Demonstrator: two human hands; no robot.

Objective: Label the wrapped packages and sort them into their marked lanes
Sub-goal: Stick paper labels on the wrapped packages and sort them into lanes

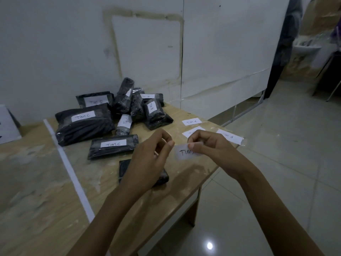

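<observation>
Tabletop (55, 182): label (182, 153) pinched in R hand (208, 146) (L hand (151, 156) beside, curled, grip unclear)

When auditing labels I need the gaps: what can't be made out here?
Head view:
Held label: last letter covered by right hand fingers.
Near package: mostly behind left hand; label unseen.
Table label: text hidden behind right hand.
Rear package label: too small, blurred.
Sign: cut by left edge.

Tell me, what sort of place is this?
Probably a small packing or dispatch room: black wrapped packages with handwritten labels piled on a plain wooden table, a white tape line marking lanes, spare labels laid out, and the right hand pinching a fresh label.
</observation>
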